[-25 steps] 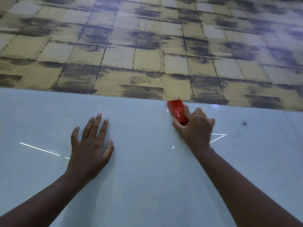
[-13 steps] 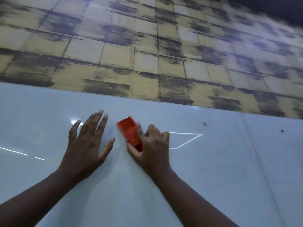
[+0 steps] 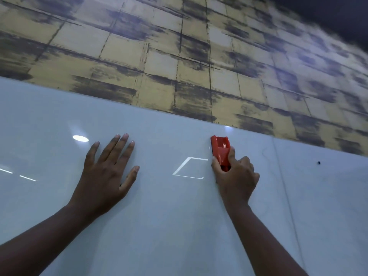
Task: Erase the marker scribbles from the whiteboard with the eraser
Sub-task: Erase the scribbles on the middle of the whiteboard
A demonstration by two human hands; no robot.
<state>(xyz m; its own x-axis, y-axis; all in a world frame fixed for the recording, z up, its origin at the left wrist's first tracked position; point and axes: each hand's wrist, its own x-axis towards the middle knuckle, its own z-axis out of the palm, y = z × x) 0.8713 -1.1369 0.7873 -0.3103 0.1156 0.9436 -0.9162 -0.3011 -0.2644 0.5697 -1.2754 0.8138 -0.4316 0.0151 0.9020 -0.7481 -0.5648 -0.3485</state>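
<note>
The glossy whiteboard (image 3: 163, 226) fills the lower half of the view. My right hand (image 3: 236, 179) grips a red eraser (image 3: 220, 150) and holds it flat against the board near its top edge. My left hand (image 3: 108, 172) lies flat on the board with fingers spread, left of the eraser. Between the hands shines a bright reflected outline (image 3: 190, 169), not marker. Faint thin grey lines (image 3: 266, 156) show on the board just right of the eraser. I make out no bold scribbles.
Above the board runs a wall (image 3: 199, 56) with a yellow and dark grid pattern. A small dark dot (image 3: 319, 162) sits on the board at the right. A vertical seam (image 3: 286, 196) crosses the board right of my right arm. Light reflections (image 3: 80, 138) glint at left.
My right hand has swept the eraser from beside my left hand out to the right. The left hand has stayed flat on the board. The view has shifted.
</note>
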